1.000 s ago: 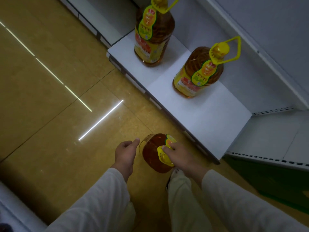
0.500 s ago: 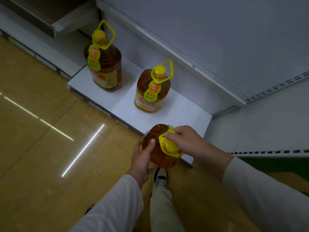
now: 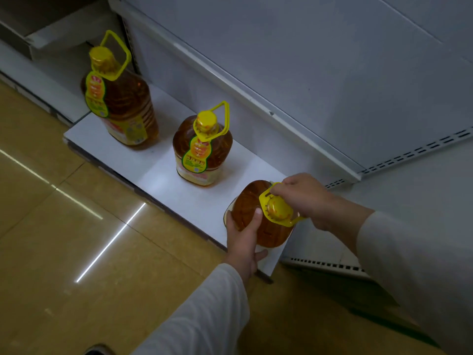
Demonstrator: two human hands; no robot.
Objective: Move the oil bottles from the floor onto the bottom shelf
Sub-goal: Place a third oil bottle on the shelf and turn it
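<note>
Two hands set a third amber oil bottle at the right end of the bottom shelf.

The right hand [image 3: 304,198] curls around the yellow plastic carry handle [image 3: 277,203] of the ribbed, amber plastic oil bottle [image 3: 256,213], fingers closed on the loop beside the yellow cap, while the left hand [image 3: 243,239] cups the bottle's rounded side, thumb pressed flat on the ridged shoulder. Whether its base rests on the smooth white bottom shelf [image 3: 163,180] I cannot tell. Further left on that board stand two matching bottles, the middle bottle [image 3: 202,149] and the far-left bottle [image 3: 120,103], each upright with a yellow-green label. Below lies the glossy tan tiled floor [image 3: 76,239], streaked with light.
</note>
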